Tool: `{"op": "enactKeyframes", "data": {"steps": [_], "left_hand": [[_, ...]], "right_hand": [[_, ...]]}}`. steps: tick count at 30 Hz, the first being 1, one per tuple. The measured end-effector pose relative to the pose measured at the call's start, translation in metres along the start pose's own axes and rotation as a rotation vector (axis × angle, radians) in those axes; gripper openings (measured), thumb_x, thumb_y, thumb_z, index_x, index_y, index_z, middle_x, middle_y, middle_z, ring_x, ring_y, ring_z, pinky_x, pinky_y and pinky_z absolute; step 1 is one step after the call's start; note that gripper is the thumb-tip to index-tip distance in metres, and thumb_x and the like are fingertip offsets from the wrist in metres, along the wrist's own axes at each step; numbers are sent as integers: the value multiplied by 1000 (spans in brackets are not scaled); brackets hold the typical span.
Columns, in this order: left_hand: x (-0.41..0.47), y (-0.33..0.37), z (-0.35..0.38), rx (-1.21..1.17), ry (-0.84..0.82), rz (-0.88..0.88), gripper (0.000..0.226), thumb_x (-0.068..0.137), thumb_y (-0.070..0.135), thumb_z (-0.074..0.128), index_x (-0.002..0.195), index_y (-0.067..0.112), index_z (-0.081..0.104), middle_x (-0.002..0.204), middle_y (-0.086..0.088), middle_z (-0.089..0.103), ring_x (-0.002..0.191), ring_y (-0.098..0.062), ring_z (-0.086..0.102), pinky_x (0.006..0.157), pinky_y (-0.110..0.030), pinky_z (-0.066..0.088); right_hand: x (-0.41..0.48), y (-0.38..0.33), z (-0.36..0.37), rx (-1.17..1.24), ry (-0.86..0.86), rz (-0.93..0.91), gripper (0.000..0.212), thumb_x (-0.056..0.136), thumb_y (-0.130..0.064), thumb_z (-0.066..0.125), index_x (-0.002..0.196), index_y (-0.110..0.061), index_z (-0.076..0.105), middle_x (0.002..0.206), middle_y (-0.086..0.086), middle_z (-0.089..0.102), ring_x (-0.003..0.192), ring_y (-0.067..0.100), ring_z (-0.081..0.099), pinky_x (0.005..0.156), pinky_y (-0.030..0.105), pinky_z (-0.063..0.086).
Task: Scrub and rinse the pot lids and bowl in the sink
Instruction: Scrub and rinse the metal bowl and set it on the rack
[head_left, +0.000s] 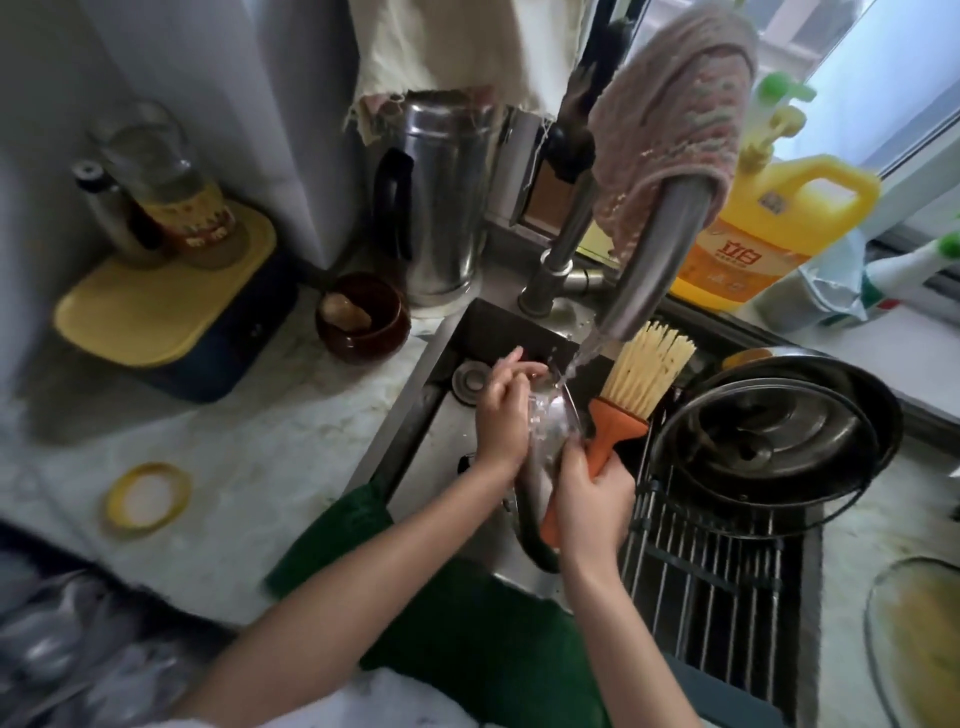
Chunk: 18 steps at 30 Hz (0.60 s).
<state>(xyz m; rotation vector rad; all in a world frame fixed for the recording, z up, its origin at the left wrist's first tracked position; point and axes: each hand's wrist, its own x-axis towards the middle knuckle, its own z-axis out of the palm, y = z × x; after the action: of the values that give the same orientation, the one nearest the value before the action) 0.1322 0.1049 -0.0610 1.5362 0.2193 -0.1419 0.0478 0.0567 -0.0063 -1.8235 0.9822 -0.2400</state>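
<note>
Water runs from the faucet (649, 260) onto a shiny metal bowl (550, 421) held over the sink (415, 415). My left hand (501, 415) rests against the bowl's left side with fingers spread over its rim. My right hand (587, 504) grips the orange handle of a scrub brush (639, 384), whose pale bristles point up beside the stream; its fingers also touch the bowl's near edge. On the drying rack (717, 561) to the right lies a steel pot lid (763, 436) resting in a dark pan (878, 395).
A knitted cloth (675, 119) hangs over the faucet. A yellow detergent jug (769, 228) stands by the window. A steel kettle (436, 197), a brown crock (363, 317) and a yellow-topped box (166, 306) sit left of the sink. A glass lid (919, 644) lies far right.
</note>
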Motion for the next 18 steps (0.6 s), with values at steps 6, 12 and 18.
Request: {"op": "enactKeyframes", "data": {"steps": [6,12,18], "left_hand": [[-57,-14,18,157,7,212,29,86,39,40,112,44,52,146,3,39,137,-8,31,109,-30,29],[4,6,8,-16,85,-56,19,95,21,39,97,33,54,116,0,59,109,-19,55,93,-33,45],[-20,-9,11,82,-50,122,30,87,33,37,102,27,62,137,8,48,136,-14,35,112,-37,30]], "right_hand": [[5,3,-2,-22,13,27,24,91,-30,57,70,-19,61,68,2,65,68,21,63,67,33,48],[7,-6,-7,-69,-16,-47,32,93,-31,54,64,-18,55,60,0,58,59,18,56,58,29,41],[4,-4,-5,-33,-19,-36,29,92,-32,56,66,-20,58,63,1,62,62,19,59,65,34,47]]}}
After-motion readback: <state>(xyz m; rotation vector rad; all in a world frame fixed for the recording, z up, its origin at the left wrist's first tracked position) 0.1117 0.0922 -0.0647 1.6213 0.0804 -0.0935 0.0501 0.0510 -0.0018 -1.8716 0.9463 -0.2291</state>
